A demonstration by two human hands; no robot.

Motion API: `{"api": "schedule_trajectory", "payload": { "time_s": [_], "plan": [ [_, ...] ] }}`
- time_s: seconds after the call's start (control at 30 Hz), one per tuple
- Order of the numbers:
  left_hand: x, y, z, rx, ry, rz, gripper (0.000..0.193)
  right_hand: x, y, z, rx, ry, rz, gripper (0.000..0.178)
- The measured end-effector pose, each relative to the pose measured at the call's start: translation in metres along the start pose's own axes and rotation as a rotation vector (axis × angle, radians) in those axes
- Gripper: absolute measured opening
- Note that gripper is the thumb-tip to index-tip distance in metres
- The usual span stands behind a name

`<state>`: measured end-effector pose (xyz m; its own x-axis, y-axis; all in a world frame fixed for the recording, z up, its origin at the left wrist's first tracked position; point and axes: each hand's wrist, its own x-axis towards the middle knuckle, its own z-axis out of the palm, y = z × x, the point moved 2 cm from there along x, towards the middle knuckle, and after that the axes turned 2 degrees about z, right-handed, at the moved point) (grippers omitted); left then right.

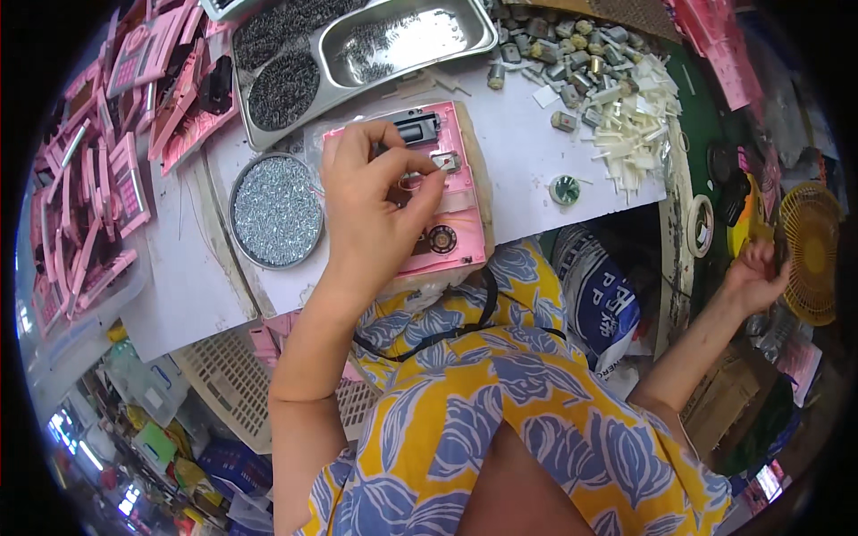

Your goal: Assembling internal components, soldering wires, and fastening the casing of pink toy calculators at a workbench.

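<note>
My left hand (380,201) is over a pink plastic casing (463,198) lying on a padded block at the table's near edge. Its thumb and index finger pinch a small silver motor (445,162) set at the casing's right side. A thin wire shows below the fingers. Inside the casing are a grey-black part (418,129) at the far end and a round black speaker-like disc (441,238) near the bottom. Out to the far right is my right hand (758,275), fingers loosely curled and thumb apart, close to a yellow and black tool (749,219). I see nothing held in it.
A round tin of small metal pieces (277,259) stands left of the casing. Behind it is a steel tray of springs (411,40). Small motors (565,67) and white plastic strips (636,125) are heaped at the back right, pink casings (85,205) at left. A yellow fan guard (811,255) is far right.
</note>
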<state>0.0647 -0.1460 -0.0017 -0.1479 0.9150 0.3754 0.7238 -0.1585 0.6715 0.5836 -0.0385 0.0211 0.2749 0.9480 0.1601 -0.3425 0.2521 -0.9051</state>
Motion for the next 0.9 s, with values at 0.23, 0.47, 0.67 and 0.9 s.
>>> {"api": "schedule_trajectory", "payload": {
  "time_s": [0.23,0.47,0.67,0.9],
  "plan": [
    [0.005,0.004,0.012,0.176,-0.057,-0.004,0.011,-0.114,0.094,0.176,-0.289,-0.473,0.279,0.023],
    [0.006,0.007,0.009,0.212,-0.088,0.004,0.015,-0.14,0.113,0.208,-0.266,-0.679,0.283,0.024],
    [0.006,0.006,0.008,0.212,-0.09,0.017,0.015,-0.142,0.12,0.208,-0.227,-0.654,0.299,0.024],
    [0.007,0.006,0.008,0.223,-0.091,0.024,0.016,-0.143,0.122,0.211,-0.258,-0.661,0.274,0.024]
  ]
}}
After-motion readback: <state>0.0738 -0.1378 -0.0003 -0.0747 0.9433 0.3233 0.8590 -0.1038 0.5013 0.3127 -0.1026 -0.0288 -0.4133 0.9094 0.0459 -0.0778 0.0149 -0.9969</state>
